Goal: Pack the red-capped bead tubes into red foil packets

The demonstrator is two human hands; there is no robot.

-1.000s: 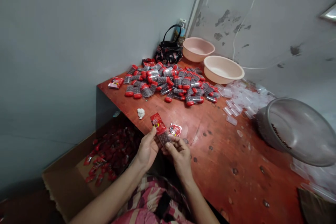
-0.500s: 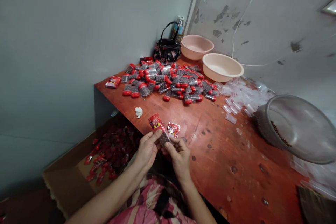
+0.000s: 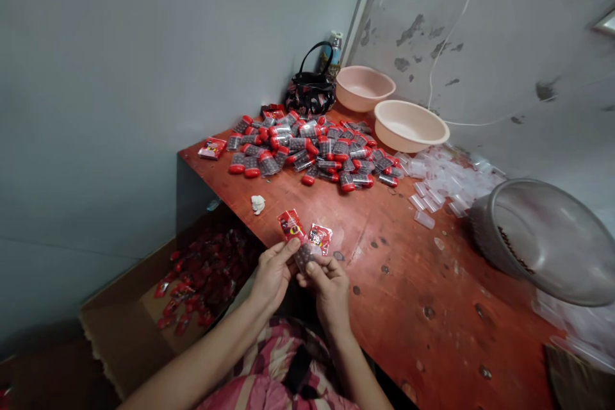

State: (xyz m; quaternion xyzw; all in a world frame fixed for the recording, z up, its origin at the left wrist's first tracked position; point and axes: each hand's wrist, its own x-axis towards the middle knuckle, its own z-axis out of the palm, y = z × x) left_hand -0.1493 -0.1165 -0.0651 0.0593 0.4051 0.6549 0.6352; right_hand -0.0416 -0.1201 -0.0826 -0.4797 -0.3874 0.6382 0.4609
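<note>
Above the table's near edge, both my hands hold one small pack, made up of a red printed wrapper (image 3: 291, 224) and a clear part (image 3: 303, 257) filled with dark round pieces. My left hand (image 3: 273, 275) pinches it from the left, thumb across the lower end of the red wrapper. From the right, my right hand (image 3: 331, 288) grips the clear part near its bottom, thumb on the front. Fingers behind the pack are partly hidden. Just beyond my right fingers, a red printed card (image 3: 321, 238) lies on the red table (image 3: 384, 307).
Red-capped packs (image 3: 307, 144) are heaped toward the wall. Clear tubes (image 3: 446, 176) lie right of them, near a grey basin (image 3: 490, 230), a cream basin (image 3: 408, 141) and a pink basin (image 3: 358, 102). A cardboard box (image 3: 120, 327) with red packs stands below, left.
The pack has turned slightly between my hands, and more of its clear part with the dark pieces shows. Both hands keep their grip. The whole view has shifted a little.
</note>
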